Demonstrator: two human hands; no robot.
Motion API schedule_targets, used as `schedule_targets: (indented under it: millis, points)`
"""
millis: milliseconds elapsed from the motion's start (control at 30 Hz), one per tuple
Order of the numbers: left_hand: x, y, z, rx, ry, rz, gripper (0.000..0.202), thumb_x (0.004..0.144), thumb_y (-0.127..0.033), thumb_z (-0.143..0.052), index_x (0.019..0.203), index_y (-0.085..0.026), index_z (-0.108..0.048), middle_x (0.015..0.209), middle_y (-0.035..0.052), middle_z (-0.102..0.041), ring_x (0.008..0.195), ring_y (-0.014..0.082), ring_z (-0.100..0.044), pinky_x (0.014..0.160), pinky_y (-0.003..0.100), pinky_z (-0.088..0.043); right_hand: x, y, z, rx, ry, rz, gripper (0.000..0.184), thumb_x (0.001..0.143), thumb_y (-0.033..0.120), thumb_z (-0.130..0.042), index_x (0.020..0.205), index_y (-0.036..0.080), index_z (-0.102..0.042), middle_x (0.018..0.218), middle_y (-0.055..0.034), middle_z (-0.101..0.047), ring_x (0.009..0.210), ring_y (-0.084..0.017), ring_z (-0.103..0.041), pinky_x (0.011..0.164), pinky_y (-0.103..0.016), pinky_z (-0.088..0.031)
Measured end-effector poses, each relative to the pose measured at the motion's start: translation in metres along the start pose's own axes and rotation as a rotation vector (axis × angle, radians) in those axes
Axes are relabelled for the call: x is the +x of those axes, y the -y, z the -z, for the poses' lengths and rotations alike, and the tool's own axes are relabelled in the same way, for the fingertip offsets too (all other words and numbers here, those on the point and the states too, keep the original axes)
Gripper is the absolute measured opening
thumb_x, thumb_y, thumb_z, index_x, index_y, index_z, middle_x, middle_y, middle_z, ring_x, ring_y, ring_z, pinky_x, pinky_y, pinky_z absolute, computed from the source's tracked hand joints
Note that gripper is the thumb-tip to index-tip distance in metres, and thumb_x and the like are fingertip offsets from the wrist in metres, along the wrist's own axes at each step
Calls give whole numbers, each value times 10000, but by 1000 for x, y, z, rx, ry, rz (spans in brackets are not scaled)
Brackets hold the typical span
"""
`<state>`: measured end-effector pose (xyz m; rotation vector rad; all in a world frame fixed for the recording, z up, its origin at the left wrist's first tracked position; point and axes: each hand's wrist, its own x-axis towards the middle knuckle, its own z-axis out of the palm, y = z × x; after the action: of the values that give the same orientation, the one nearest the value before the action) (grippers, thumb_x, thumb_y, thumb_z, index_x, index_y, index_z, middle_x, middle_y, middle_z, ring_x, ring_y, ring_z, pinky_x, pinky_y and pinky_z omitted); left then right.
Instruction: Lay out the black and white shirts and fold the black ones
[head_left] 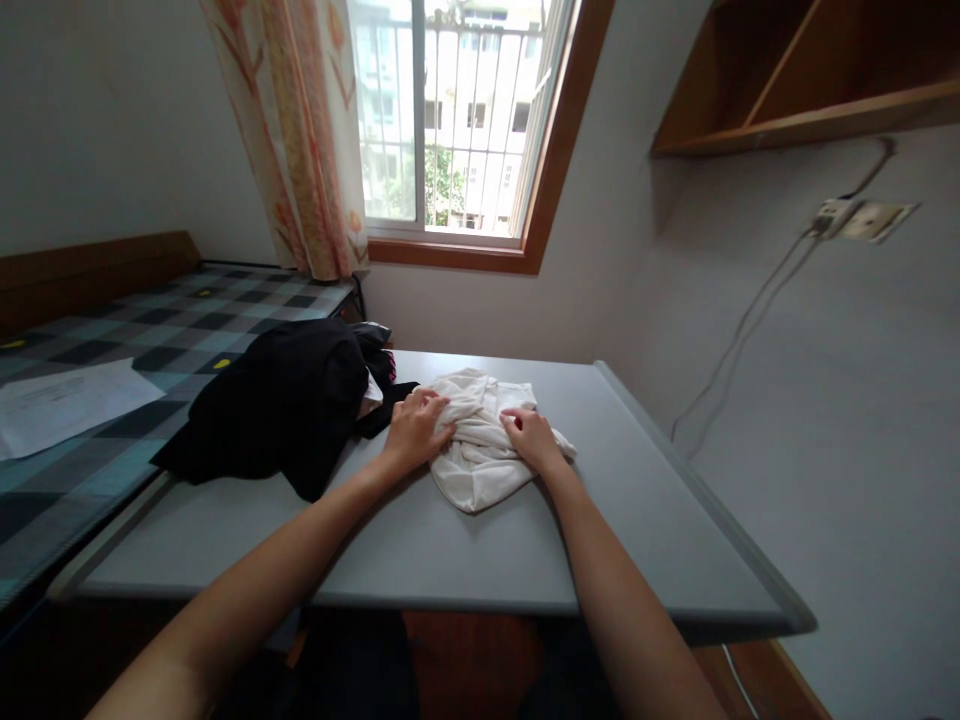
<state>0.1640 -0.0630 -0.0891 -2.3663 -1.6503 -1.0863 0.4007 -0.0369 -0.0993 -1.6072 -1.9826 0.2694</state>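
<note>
A crumpled white cloth garment [480, 455] lies bunched in folds on the grey-white table [465, 560]; its exact kind cannot be made out. My left hand [415, 430] rests at the garment's left edge, thumb and fingers spread apart against the fabric. Over its right side is my right hand [531, 438], fingers slightly curled, with a small gap between thumb and forefinger. Both hands touch the cloth, and neither visibly grips it. Left of my left hand sits a heap of black clothing [277, 400], partly hanging past the table's left edge.
A bed with a checked sheet [157, 315] adjoins the table on the left, with paper sheets [71, 400] on it. A curtain [300, 150] hangs by the barred window [465, 120]. On the right wall are a shelf [810, 115] and a socket with cables [832, 215].
</note>
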Motion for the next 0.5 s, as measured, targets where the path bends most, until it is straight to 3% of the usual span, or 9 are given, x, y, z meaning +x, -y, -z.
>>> schedule_targets:
  millis: [133,300,400,500]
  points:
    - [4,7,0,-78,-37,83,125,852,-303,-612,917,-223,-682,1017,71,-635,941,245,-595,854,382,-436,0,-2,-2,-93,15,21,214,864,309,-566,859,204,-752,893,-87,-692,879,-209,-617,838,-301,-430]
    - [18,22,1,-518,-297,323,178,910,-333,-505,920,-189,-607,865,46,-652,774,184,-608,731,295,-476,3,-8,-2,-127,-148,-70,245,904,293,-471,904,176,-687,1008,-124,-657,963,-236,-577,864,-333,-419]
    - [24,30,1,-602,-493,439,149,913,-305,-472,915,-194,-570,879,44,-641,819,178,-606,783,296,-489,6,-14,0,-1,-223,-161,284,933,267,-376,994,166,-634,963,-117,-676,910,-224,-603,812,-317,-435]
    - [23,31,1,-542,-565,401,177,873,-187,-467,1023,-206,-556,1004,62,-617,949,184,-603,883,320,-485,7,-18,-1,62,-185,-140,229,898,274,-455,1010,186,-633,972,-93,-692,900,-216,-621,823,-320,-443]
